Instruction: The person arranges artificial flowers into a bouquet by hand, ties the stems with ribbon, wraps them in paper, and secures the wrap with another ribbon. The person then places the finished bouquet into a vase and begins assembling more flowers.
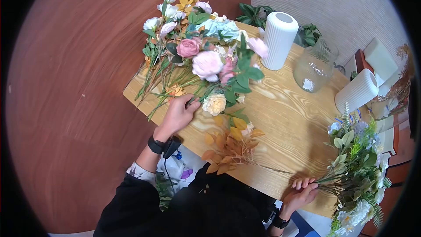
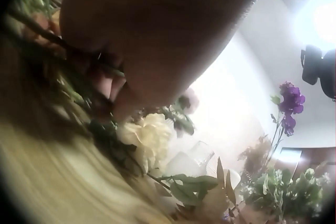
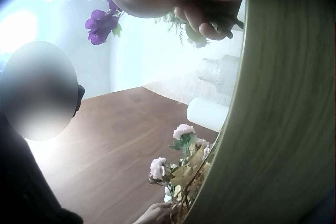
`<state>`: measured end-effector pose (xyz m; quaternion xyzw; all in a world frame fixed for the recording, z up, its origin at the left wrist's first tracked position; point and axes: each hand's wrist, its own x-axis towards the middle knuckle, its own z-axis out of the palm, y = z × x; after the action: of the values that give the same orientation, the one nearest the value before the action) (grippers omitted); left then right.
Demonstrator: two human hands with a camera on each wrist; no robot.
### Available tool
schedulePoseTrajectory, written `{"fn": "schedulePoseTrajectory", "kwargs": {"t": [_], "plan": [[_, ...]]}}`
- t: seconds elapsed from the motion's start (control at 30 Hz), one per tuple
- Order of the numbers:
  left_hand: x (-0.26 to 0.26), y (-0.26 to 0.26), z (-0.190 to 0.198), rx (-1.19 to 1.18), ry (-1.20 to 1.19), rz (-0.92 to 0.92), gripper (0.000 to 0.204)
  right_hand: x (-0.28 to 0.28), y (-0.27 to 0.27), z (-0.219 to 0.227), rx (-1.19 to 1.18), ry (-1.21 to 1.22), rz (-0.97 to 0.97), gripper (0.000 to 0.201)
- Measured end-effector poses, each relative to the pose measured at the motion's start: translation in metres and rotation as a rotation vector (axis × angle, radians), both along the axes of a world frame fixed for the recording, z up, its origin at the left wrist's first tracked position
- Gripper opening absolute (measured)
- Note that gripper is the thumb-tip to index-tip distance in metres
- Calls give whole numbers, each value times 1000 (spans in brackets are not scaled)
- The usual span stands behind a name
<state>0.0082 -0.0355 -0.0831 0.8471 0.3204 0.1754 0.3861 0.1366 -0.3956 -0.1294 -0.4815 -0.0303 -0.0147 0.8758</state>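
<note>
At the table's left front, my left hand [image 1: 176, 116] grips green stems of a flower bunch with pink roses [image 1: 207, 65] and a cream rose [image 1: 214, 104]. In the left wrist view the fingers [image 2: 105, 85] curl round these stems beside the cream rose [image 2: 149, 137]. Over the right front edge, my right hand [image 1: 300, 196] holds the gathered stems of a bunch of greenery and white flowers [image 1: 362, 166], its blooms pointing right. Between the hands lies a sprig of orange-brown leaves [image 1: 230, 147], its thin stem reaching toward my right hand.
A ribbed white vase [image 1: 279, 41], a clear glass vase [image 1: 313, 68] and a second white vase [image 1: 357, 91] stand along the back and right of the wooden table [image 1: 280, 123]. White blooms and loose stems [image 1: 153, 72] spread over the left corner. A brown wall [image 1: 74, 105] is at left.
</note>
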Motion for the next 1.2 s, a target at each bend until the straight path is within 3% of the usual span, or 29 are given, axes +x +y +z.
{"fn": "schedulePoseTrajectory", "kwargs": {"t": [0.1, 0.17, 0.2, 0.27, 0.33, 0.47, 0.53, 0.57, 0.73, 0.8, 0.97, 1.13, 1.2], "plan": [[0, 0, 6, 8, -121, 22, 18, 1, 2, 1, 6, 8, -19, 23], [-2, -8, 28, -17, -348, 118, 16, 1, 2, 1, 4, 17, -26, 23], [-4, -10, 42, -17, -344, 121, 16, 1, 2, 2, 3, 10, -23, 23], [-12, -6, 70, -165, -534, 215, 14, 1, 1, 2, 1, 7, -12, 23], [-17, 14, 87, 81, -589, 257, 14, 1, 1, 1, -7, -3, -11, 24], [-27, 57, 101, 105, -664, 279, 15, 0, 5, 5, -1, -3, -22, 21], [-31, 78, 100, 240, -664, 323, 16, -1, 4, 5, -1, 17, -28, 21], [-37, 99, 94, 393, -603, 342, 19, -1, 3, 3, -1, 17, -30, 21], [-41, 151, 66, 522, -545, 483, 22, -1, 4, 5, -15, -6, -14, 22], [-38, 155, 58, 703, -331, 493, 22, -1, 3, 5, -17, -8, -8, 22], [-37, 186, 5, 518, -163, 424, 26, -1, 1, 3, -26, -12, -4, 22], [-28, 172, 4, 438, -122, 428, 24, -1, 1, 3, -38, -13, 2, 21], [-26, 162, 18, 361, 31, 433, 31, -2, 1, 3, -41, -8, 7, 21]]}}
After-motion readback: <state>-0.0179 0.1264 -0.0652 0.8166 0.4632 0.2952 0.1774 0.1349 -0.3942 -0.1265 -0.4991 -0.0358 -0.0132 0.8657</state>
